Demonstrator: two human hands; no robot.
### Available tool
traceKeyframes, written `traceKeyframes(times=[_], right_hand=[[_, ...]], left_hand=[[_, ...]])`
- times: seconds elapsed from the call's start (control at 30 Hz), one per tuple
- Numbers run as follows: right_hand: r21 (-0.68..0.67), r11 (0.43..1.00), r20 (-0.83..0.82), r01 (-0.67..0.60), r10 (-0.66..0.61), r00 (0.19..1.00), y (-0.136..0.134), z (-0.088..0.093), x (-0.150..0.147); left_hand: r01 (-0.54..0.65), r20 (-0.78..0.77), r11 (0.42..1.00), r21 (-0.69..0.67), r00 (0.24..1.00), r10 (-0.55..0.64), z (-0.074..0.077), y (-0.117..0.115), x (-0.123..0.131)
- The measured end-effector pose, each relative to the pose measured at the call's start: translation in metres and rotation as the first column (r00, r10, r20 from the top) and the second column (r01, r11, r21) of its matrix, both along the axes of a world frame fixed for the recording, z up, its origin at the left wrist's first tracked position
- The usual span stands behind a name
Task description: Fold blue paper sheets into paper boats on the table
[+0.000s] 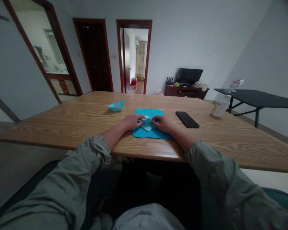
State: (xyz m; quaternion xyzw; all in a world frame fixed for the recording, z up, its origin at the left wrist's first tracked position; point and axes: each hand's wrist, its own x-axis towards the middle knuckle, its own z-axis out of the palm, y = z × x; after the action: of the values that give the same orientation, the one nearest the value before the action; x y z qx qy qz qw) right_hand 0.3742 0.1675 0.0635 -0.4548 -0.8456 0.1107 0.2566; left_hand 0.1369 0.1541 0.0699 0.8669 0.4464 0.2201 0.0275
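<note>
My left hand (132, 122) and my right hand (163, 124) rest on the wooden table, with their fingertips pressing on opposite sides of a small folded paper (147, 124). This pale, diamond-shaped piece lies on a flat sheet of blue paper (150, 112), and my fingers hide part of its upper edge. To the left on the tabletop sits a blue paper boat (116, 106), apart from both hands. A black smartphone (187, 119) lies face up to the right of my right hand.
The oak-grained wooden table (86, 127) has a white bottle (220, 107) lying near its right side. Beyond it stand a black side table (256, 99) and a dark wood cabinet (185, 91) with a monitor. Doorways are in the back wall.
</note>
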Motion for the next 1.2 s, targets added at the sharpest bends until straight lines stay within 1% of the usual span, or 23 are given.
traceKeyframes(times=[0.07, 0.2, 0.3, 0.4, 0.53, 0.6, 0.67, 0.73, 0.83, 0.97, 1.03, 1.13, 1.2], right_hand=[[0.004, 0.999, 0.023, -0.036, 0.036, 0.999, 0.000, 0.000, 0.001], [0.064, 0.990, 0.113, -0.128, 0.120, 0.986, 0.001, -0.003, 0.004], [0.105, 0.985, 0.151, -0.138, 0.121, 0.981, 0.002, -0.006, 0.005], [0.120, 0.982, 0.163, -0.147, 0.126, 0.979, 0.002, -0.006, 0.005], [0.108, 0.986, 0.153, -0.130, 0.113, 0.982, 0.003, -0.006, 0.004], [0.076, 0.995, 0.114, -0.072, 0.063, 0.992, 0.004, -0.006, 0.003], [0.040, 0.999, 0.072, -0.009, 0.006, 0.997, 0.006, -0.006, 0.001], [0.021, 0.999, 0.050, 0.033, -0.034, 0.998, 0.007, -0.006, -0.001], [0.023, 0.998, 0.043, 0.050, -0.051, 0.998, 0.007, -0.005, -0.002], [0.030, 1.000, 0.035, -0.002, 0.001, 0.999, 0.005, -0.005, 0.000], [0.023, 1.000, 0.020, -0.006, 0.005, 1.000, 0.005, -0.006, 0.000], [0.003, 0.999, -0.010, 0.037, -0.037, 0.999, 0.009, -0.008, -0.001], [-0.005, 0.998, -0.020, 0.066, -0.066, 0.998, 0.012, -0.009, -0.003]], left_hand=[[-0.003, -0.086, 1.000, 0.009, 0.996, 0.004, -0.001, 0.002, -0.003], [0.066, -0.215, 0.997, -0.048, 0.974, -0.075, -0.005, 0.001, -0.004], [0.074, -0.262, 0.992, -0.098, 0.960, -0.098, -0.008, -0.002, -0.001], [0.051, -0.268, 0.994, -0.098, 0.960, -0.076, -0.008, -0.005, 0.002], [0.016, -0.216, 0.999, -0.048, 0.976, -0.026, -0.003, -0.007, 0.001], [-0.011, -0.136, 1.000, -0.027, 0.991, 0.007, -0.001, -0.006, 0.000], [-0.038, -0.041, 0.999, -0.033, 0.998, 0.036, 0.000, -0.003, 0.000], [-0.053, 0.016, 0.998, -0.043, 0.998, 0.053, 0.001, -0.002, 0.000], [-0.070, -0.008, 0.997, -0.027, 0.998, 0.070, 0.003, -0.001, -0.002], [-0.055, -0.065, 0.997, -0.052, 0.997, 0.052, 0.002, 0.001, -0.008], [-0.056, -0.034, 0.996, -0.072, 0.998, 0.054, 0.000, 0.003, -0.010], [-0.091, 0.042, 0.993, -0.077, 0.995, 0.095, -0.003, 0.006, -0.010], [-0.103, 0.060, 0.992, -0.075, 0.992, 0.108, -0.004, 0.007, -0.008]])
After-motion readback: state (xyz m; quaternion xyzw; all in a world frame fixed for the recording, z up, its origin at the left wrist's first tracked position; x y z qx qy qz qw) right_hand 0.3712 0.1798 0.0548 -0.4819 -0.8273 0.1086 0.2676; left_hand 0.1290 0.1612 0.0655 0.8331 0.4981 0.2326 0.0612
